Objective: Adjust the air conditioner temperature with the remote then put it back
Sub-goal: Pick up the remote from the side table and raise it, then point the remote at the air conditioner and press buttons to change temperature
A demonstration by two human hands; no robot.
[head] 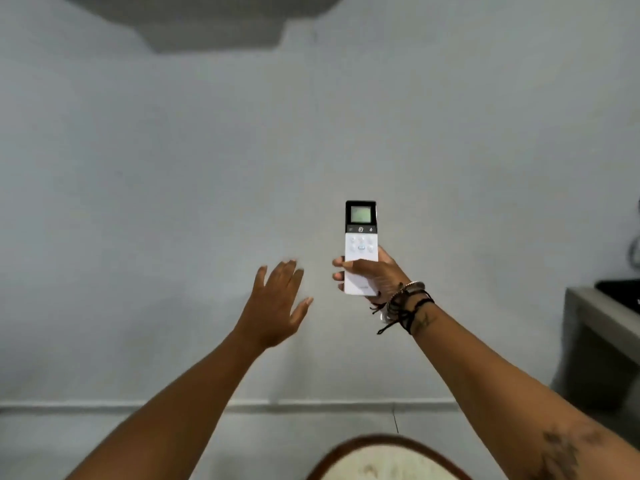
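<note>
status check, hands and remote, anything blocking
Right hand shut on remote, screen end up toward the wall. Left hand open, empty, beside it. Nothing between remote and wall.

And there's the remote (361, 247), a slim white handset standing upright, its top end aimed up the wall. The upper part is a black panel framing a small pale green screen, lit but too blurred to read. Below it, a dark strip with tiny icons, then a cluster of pale round buttons on the white body, one tinted blue at the centre. The lower half sits gripped in the right hand (369, 273), thumb lying across the front under the buttons.
</note>
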